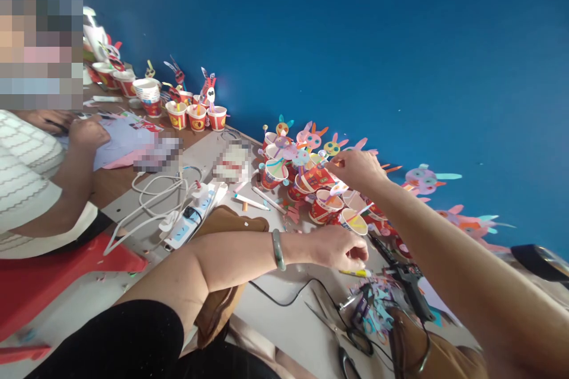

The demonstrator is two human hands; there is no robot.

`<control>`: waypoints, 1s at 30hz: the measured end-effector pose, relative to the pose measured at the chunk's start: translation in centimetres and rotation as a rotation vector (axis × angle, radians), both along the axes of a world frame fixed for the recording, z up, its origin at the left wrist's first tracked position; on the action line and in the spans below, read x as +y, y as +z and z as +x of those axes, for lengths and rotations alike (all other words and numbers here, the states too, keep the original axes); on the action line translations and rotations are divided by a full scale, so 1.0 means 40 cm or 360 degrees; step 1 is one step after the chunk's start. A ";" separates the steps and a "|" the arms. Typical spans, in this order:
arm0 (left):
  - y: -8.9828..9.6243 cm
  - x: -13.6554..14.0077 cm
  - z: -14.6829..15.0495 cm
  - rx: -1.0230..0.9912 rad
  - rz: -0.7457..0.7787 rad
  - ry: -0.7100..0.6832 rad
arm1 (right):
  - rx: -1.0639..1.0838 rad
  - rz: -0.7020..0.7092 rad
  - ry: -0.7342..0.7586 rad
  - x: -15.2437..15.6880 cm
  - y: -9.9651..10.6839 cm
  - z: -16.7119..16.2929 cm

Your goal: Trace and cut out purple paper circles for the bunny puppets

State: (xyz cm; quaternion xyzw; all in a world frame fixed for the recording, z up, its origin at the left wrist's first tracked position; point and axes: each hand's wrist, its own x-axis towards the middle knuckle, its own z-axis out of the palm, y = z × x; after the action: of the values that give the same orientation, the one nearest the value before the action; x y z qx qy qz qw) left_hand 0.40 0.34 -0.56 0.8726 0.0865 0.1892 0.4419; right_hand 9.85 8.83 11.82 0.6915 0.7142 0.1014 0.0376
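My right hand (358,169) reaches over the crowd of cups, its fingers closed on the rim of a tilted red paper cup (316,179). Lower down, my left hand (340,249), with a green bangle (278,250) at the wrist, has its fingers curled downward; whatever they may hold is hidden. A yellow stick-like thing (355,273) shows just below those fingers. Close by stand more red paper cups (326,207) with coloured straws. Paper rabbit heads (335,146) rise among and behind them.
Black-handled scissors (335,331), a black glue gun (411,287) and paper scraps (380,308) lie at the front right. Markers (252,201), a power strip (193,216) and white cables (146,195) are leftward. Another person's hand (89,133) works at far left. A blue wall (333,41) stands behind.
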 end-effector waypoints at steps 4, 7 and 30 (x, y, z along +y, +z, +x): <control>-0.002 0.001 0.002 -0.0028 0.0019 -0.0007 | -0.0042 -0.0029 -0.0033 0.003 -0.003 -0.011; 0.002 0.000 -0.001 -0.0015 0.0027 0.0007 | -0.0059 -0.0002 0.0025 0.005 -0.004 -0.015; -0.008 0.004 0.002 -0.0002 0.0059 -0.0020 | -0.0235 -0.0017 0.0222 -0.017 -0.016 -0.034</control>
State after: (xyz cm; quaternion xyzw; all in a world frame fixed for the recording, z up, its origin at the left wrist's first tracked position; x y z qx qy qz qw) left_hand 0.47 0.49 -0.87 0.8811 0.0771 0.1885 0.4269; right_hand 8.50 8.15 11.16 0.6304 0.7565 0.1506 0.0868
